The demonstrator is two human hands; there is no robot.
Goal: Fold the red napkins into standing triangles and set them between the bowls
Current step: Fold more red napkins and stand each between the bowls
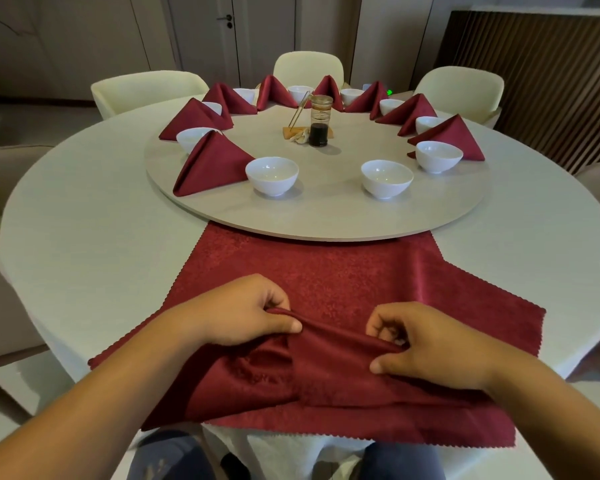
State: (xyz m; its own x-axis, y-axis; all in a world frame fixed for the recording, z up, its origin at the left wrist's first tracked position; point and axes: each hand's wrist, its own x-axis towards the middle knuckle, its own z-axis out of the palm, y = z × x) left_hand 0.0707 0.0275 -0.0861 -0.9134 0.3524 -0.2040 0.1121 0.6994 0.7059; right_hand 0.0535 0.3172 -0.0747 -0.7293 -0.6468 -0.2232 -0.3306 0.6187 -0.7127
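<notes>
Flat dark-red damask cloth napkin (343, 278) lies on near edge of round white bench (84, 237), left hand (246, 313) and right hand (426, 344) each pinching its raised fold, beyond them white porcelain bowls (272, 175) and folded red triangles (212, 164) on the round turntable (326, 213).

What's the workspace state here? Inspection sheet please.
Surface: round table in pale cloth, turntable on it.
Job's things: standing red napkins between white bowls round the turntable; two near gaps bare; one flat napkin at the near edge.
Clutter: glass dispenser of dark liquid and wooden stand at turntable centre.
Grippers: left hand and right hand each pinch a raised fold of the flat napkin.
Cables: nothing seen.
Surroundings: cream chairs, door, slatted wall panel.
</notes>
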